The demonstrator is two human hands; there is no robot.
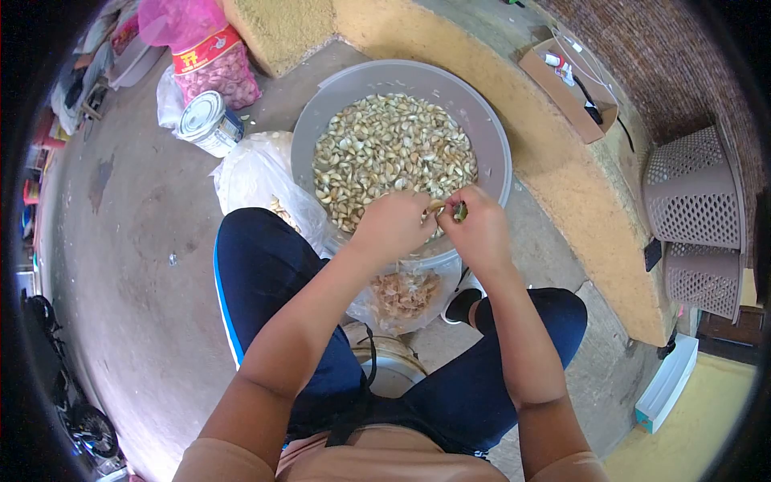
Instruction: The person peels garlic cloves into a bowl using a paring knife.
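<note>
A large grey tub (491,120) filled with many garlic cloves (393,149) stands in front of my knees. Over its near edge, my left hand (395,221) pinches a garlic clove (435,206) between thumb and fingers. My right hand (479,229) meets it at the fingertips, curled round a small tool with a greenish end (460,212); its blade, if any, is hidden. Below both hands sits a clear plastic bag of papery garlic skins (404,296). At the tub's left, a white plastic bag (261,173) holds some pale cloves.
A labelled white pail (210,123) and a pink mesh sack of garlic (217,76) stand at upper left. A low yellow ledge (554,165) curves past the tub's right, carrying an open cardboard box (572,92). Perforated grey baskets (695,193) stand at far right.
</note>
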